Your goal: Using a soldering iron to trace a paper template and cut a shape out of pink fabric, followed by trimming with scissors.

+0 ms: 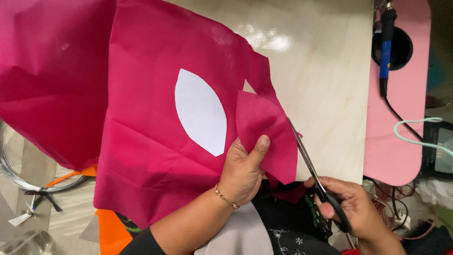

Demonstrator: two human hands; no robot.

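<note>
Two hands at one sheet of magenta fabric (155, 141), spread over a pale wooden table (325, 94).

Left hand (243, 172) pinched a folded flap of the fabric, thumb on top, beside a white leaf-shaped paper template (200, 111). Right hand (358, 208) gripped black-handled scissors (314, 172), blades narrowly parted at the flap's edge. Beyond: pink board (401, 118), blue-handled tool (386, 47), wire coil (14, 174).

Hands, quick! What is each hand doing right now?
Left hand: closed, pinching the magenta fabric beside the white paper petal shape.
Right hand: closed around the black-handled scissors, blades at the fabric's edge.
</note>
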